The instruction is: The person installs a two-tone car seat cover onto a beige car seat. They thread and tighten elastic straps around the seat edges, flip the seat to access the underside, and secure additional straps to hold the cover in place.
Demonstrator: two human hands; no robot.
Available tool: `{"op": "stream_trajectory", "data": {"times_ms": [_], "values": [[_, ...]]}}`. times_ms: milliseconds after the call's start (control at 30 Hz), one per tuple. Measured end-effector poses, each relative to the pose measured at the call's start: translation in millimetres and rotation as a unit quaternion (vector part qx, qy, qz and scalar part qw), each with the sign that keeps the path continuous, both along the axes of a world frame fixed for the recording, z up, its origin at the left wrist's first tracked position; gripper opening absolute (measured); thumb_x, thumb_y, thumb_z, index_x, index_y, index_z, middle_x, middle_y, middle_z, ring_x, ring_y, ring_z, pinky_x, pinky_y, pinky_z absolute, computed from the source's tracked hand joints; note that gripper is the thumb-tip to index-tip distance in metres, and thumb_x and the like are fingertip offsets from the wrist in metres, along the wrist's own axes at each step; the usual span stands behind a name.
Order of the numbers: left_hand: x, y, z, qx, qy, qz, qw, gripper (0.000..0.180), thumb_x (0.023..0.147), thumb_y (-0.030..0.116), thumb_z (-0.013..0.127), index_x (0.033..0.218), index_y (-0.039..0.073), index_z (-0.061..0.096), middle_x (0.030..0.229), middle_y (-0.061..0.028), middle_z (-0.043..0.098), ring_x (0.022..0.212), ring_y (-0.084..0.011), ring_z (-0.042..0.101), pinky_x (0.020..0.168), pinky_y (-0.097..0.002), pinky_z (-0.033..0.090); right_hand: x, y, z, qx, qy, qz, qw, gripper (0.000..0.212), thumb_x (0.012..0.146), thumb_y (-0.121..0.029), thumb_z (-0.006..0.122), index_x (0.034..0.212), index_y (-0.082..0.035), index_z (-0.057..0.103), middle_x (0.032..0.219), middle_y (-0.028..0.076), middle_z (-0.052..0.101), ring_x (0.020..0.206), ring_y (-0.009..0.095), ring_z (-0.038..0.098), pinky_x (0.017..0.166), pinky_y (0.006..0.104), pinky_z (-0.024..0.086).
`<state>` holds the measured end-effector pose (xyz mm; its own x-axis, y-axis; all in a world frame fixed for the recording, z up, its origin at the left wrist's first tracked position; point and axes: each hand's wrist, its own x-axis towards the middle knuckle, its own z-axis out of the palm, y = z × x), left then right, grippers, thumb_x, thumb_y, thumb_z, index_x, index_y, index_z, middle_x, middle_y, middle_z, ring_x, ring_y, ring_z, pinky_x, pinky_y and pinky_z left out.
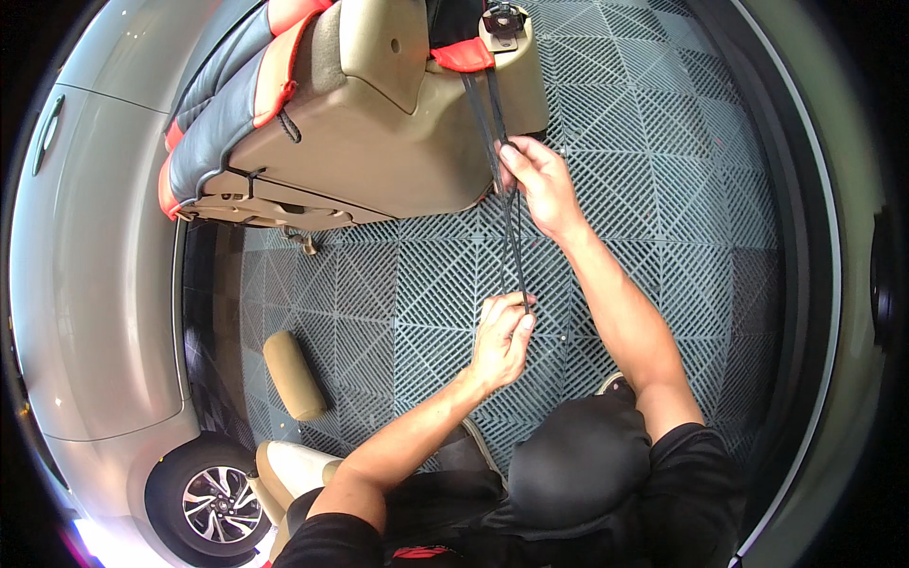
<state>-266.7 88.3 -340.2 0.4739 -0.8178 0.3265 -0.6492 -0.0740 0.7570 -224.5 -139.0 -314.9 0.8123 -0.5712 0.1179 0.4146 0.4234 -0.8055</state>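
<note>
Black straps (482,114) hang from a red flap (464,56) on a removed car seat (369,142). The seat has a beige plastic shell and is partly wrapped in a dark blue, red and tan seat cover (214,107). Higher up on the straps, my right hand (542,186) pinches them between thumb and fingers. Below it, closer to me, my left hand (502,343) is closed on the lower end of the same straps. Between the two hands the strands run roughly taut and cross over each other. My left fingertips are partly hidden.
A silver car body (104,256) with a wheel (222,505) stands along the left. On the grey grid-tile floor (644,170) lies a tan headrest-like cushion (294,376). A black latch (503,19) sits on the seat's top corner. Another car panel (805,123) curves along the right.
</note>
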Motion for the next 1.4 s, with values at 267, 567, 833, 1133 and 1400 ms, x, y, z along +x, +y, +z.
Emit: {"op": "stream_trajectory", "data": {"times_ms": [267, 567, 833, 1133, 1400], "values": [[26, 41, 78, 0.051, 0.111, -0.123, 0.985, 0.017, 0.103, 0.013, 0.056, 0.099, -0.001, 0.066, 0.104, -0.0128, 0.071, 0.091, -0.0261, 0.066, 0.085, -0.0382, 0.053, -93, 14, -7, -0.055, -0.005, -0.006, 0.998, 0.046, 0.110, -0.032, 0.046, 0.136, 0.004, 0.058, 0.151, 0.018, 0.052, 0.141, 0.027, 0.049, 0.116, 0.0438, 0.038], [66, 79, 215, -0.041, 0.237, 0.004, 0.971, 0.036, 0.106, 0.035, 0.053, 0.086, 0.005, 0.051, 0.088, -0.0161, 0.061, 0.070, -0.0181, 0.055, 0.063, -0.0306, 0.051, -96, 119, -48, -0.576, -0.032, 0.079, 0.813, 0.040, 0.087, -0.041, 0.077, 0.100, -0.004, 0.074, 0.082, 0.009, 0.069, 0.078, 0.028, 0.067, 0.089, 0.0477, 0.051], [97, 100, 251, 0.036, 0.179, 0.072, 0.981, 0.027, 0.108, 0.025, 0.054, 0.096, 0.001, 0.058, 0.079, -0.0091, 0.062, 0.063, -0.0096, 0.049, 0.057, -0.0220, 0.039, -202, 138, -101, -0.671, 0.200, 0.336, 0.630, 0.054, 0.085, -0.047, 0.075, 0.116, -0.003, 0.069, 0.096, 0.010, 0.070, 0.100, 0.026, 0.065, 0.096, 0.0399, 0.041], [141, 99, 231, 0.061, 0.149, 0.157, 0.974, 0.027, 0.106, 0.028, 0.061, 0.097, 0.004, 0.068, 0.069, 0.0087, 0.046, 0.060, -0.0017, 0.036, 0.054, -0.0208, 0.028, -217, 151, -70, -0.223, 0.367, 0.263, 0.864, 0.040, 0.093, -0.030, 0.072, 0.119, 0.001, 0.069, 0.083, 0.007, 0.071, 0.077, 0.024, 0.067, 0.078, 0.0378, 0.053], [127, 96, 180, 0.062, 0.351, 0.029, 0.934, 0.022, 0.104, 0.019, 0.063, 0.107, -0.001, 0.071, 0.092, -0.0059, 0.073, 0.079, -0.0130, 0.066, 0.078, -0.0289, 0.056, -239, 55, -83, 0.058, 0.246, -0.058, 0.966, 0.025, 0.105, -0.022, 0.054, 0.087, -0.006, 0.059, 0.070, -0.001, 0.051, 0.059, 0.008, 0.046, 0.054, 0.0254, 0.039]]}}
